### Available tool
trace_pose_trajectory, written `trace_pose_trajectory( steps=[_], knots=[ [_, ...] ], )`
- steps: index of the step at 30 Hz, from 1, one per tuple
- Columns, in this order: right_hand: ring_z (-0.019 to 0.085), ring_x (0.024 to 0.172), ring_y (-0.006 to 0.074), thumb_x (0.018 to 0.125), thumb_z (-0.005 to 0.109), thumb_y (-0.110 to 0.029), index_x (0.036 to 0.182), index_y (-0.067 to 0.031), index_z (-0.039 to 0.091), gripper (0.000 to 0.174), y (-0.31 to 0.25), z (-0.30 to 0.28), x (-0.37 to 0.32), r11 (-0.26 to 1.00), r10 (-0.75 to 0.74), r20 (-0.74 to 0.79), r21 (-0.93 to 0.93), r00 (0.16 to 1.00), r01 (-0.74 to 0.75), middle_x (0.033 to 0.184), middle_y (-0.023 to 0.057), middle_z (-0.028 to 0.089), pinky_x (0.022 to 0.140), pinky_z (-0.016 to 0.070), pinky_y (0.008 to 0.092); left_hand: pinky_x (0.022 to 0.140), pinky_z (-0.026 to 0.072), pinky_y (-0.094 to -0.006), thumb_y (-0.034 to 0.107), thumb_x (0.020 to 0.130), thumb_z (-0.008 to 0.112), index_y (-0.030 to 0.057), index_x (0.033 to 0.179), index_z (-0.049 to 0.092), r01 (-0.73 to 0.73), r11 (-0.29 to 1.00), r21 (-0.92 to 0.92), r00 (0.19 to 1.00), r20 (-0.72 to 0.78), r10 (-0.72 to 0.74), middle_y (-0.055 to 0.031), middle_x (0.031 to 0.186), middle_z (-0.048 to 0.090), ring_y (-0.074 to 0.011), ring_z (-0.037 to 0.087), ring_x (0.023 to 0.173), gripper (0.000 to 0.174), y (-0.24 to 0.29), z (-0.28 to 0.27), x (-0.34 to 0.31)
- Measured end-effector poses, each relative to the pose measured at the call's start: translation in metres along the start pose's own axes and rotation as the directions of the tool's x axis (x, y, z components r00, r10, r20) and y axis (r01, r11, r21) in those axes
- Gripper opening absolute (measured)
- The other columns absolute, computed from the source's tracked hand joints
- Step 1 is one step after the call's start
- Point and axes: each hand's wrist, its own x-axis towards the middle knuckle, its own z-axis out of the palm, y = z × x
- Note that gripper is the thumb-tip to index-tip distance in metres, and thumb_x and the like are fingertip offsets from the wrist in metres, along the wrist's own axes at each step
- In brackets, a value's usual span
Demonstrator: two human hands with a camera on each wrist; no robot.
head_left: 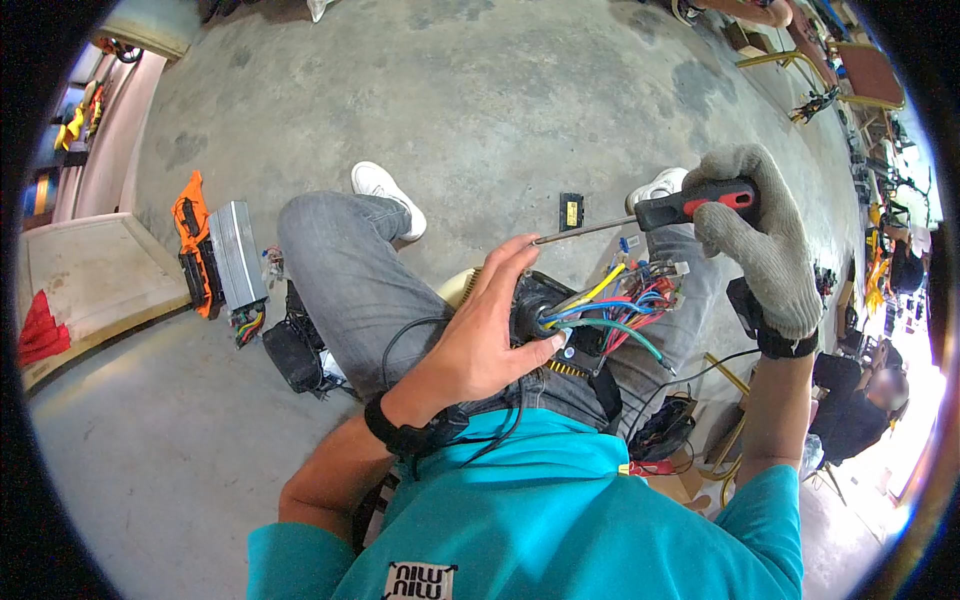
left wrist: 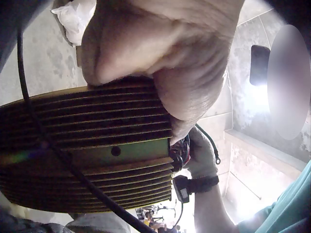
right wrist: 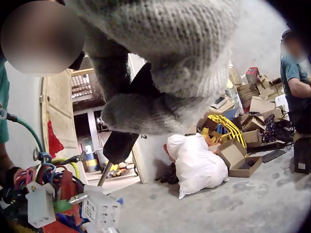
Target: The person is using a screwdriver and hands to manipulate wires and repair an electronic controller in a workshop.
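Note:
A gloved right hand (head_left: 765, 235) grips a screwdriver (head_left: 690, 203) by its black-and-red handle, the metal shaft pointing left. The shaft's tip is right at the fingertips of the bare left hand (head_left: 480, 335). That left hand holds a finned metal controller box (left wrist: 92, 150) at the lap, its thumb near the wire end. Yellow, blue, red and green wires (head_left: 625, 310) spill out of this end. White plug connectors (right wrist: 99, 211) hang among them in the right wrist view. The left hand covers much of the box in the head view.
On the floor at left lie an orange-and-black part (head_left: 195, 245), a silver finned box (head_left: 238, 255) and a black bag-like item (head_left: 295, 350). A small black part with a yellow label (head_left: 571, 212) lies between the shoes. Chairs (head_left: 868, 75) stand at right.

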Motion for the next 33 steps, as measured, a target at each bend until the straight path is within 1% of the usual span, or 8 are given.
trace_pose_trajectory(
  steps=[2,9,11,21,25,27,28,33],
  knots=[
    [0.065,0.087,0.0127,0.09,0.078,-0.016,0.123,-0.0016,0.057,0.042,0.002,-0.001,0.0,1.0,-0.02,-0.019,0.009,1.0,0.02,0.11,0.0077,0.068,0.074,0.0543,0.027,0.122,0.0289,-0.0441,0.017,0.081,0.08,-0.0006,0.15,0.034,-0.01,1.0,0.006,1.0,-0.001,0.01,-0.0215,0.16,0.03,-0.0367,0.034,0.148,0.085,-0.001,0.001,0.0],
    [0.065,0.089,0.0127,0.09,0.078,-0.018,0.119,-0.0026,0.057,0.04,-0.001,-0.003,-0.001,0.999,-0.041,-0.003,-0.009,0.999,0.041,0.11,0.0075,0.068,0.076,0.0543,0.0274,0.123,0.0266,-0.0457,0.018,0.081,0.08,0.0019,0.151,0.033,-0.04,0.999,-0.02,0.999,-0.014,0.04,-0.0227,0.163,0.026,-0.0387,0.029,0.152,0.086,-0.001,0.0,-0.001],
    [0.064,0.092,0.0126,0.09,0.078,-0.018,0.118,-0.0038,0.058,0.038,-0.003,-0.003,-0.001,1.0,0.003,0.012,-0.029,1.0,-0.003,0.112,0.0076,0.068,0.077,0.0542,0.0276,0.124,0.0264,-0.046,0.019,0.082,0.081,-0.0056,0.15,0.03,-0.027,0.999,0.017,0.999,0.02,0.027,-0.023,0.164,0.022,-0.0414,0.028,0.151,0.088,0.0,-0.002,-0.001],
    [0.065,0.096,0.0128,0.086,0.082,-0.02,0.12,-0.0049,0.059,0.044,-0.025,-0.014,-0.012,0.996,-0.065,-0.069,-0.073,0.996,0.06,0.116,0.0079,0.069,0.08,0.0531,0.0266,0.123,0.0272,-0.0453,0.023,0.084,0.08,-0.0071,0.15,0.031,0.032,0.998,0.051,0.999,0.02,-0.033,-0.0255,0.162,0.024,-0.0424,0.027,0.151,0.088,0.0,-0.002,0.001],
    [0.066,0.102,0.0189,0.082,0.086,-0.016,0.125,-0.002,0.058,0.053,-0.039,-0.009,-0.032,0.968,-0.233,-0.122,-0.118,0.965,0.219,0.12,0.0108,0.069,0.093,0.0532,0.0349,0.123,0.0277,-0.0455,0.026,0.085,0.079,-0.0082,0.151,0.029,0.034,0.998,0.059,0.999,-0.016,-0.033,-0.0302,0.16,0.026,-0.0436,0.029,0.15,0.09,-0.003,0.002,0.003],
    [0.062,0.105,0.0212,0.08,0.086,-0.015,0.119,-0.0039,0.055,0.051,-0.046,-0.007,-0.038,0.919,-0.359,-0.037,-0.189,0.933,0.346,0.118,0.0116,0.063,0.09,0.0516,0.0348,0.122,0.0285,-0.0453,0.026,0.086,0.079,-0.01,0.151,0.029,0.043,0.998,0.042,0.999,-0.03,-0.042,-0.0316,0.158,0.03,-0.044,0.032,0.148,0.09,-0.002,0.004,0.005],
    [0.06,0.114,0.0264,0.078,0.086,-0.013,0.119,-0.0039,0.053,0.054,-0.048,-0.009,-0.039,0.922,-0.36,0.037,-0.135,0.932,0.362,0.121,0.014,0.06,0.1,0.0475,0.0404,0.122,0.0285,-0.0453,0.026,0.086,0.079,-0.01,0.151,0.029,0.044,0.998,0.036,0.999,-0.03,-0.043,-0.0316,0.158,0.03,-0.044,0.032,0.148,0.09,-0.001,0.004,0.006],
    [0.061,0.113,0.0272,0.076,0.087,-0.012,0.119,-0.004,0.053,0.055,-0.06,0.0,-0.043,0.851,-0.421,0.133,-0.285,0.897,0.442,0.119,0.0153,0.06,0.098,0.0489,0.0397,0.121,0.0309,-0.0452,0.026,0.086,0.081,-0.0138,0.15,0.03,0.108,0.993,0.041,0.994,-0.018,-0.108,-0.0343,0.152,0.039,-0.0446,0.038,0.145,0.091,0.001,0.004,0.007]
  ],
)
